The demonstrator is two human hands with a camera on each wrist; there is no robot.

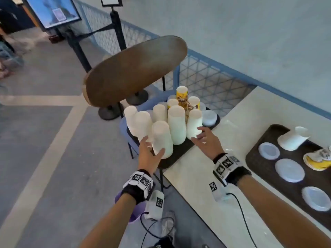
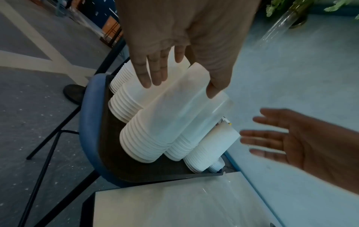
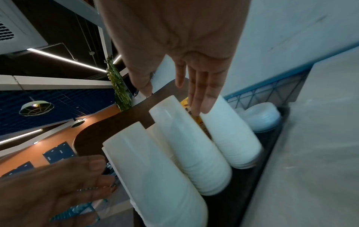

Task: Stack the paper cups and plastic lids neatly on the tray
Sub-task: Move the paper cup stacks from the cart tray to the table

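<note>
Stacks of white paper cups (image 1: 162, 138) crowding dark tray (image 1: 179, 151) on blue chair seat (image 1: 123, 129), tray's right edge abutting desk (image 1: 223, 136) | stacks standing upside-down, long axes near-vertical, leaning | left hand (image 1: 149, 153) fingers released, touching nearest stack | right hand (image 1: 206, 140) fingers spreading straight beside rightmost stack.

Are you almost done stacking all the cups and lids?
Mostly, it seems. Done: many tall white cup stacks and a lid pile stand on the tray on the chair. In hand: the left hand touches the nearest stack; the right hand reaches a shorter stack. Left: the table tray holds three loose lids, a tipped white cup and a yellow cup.
</note>
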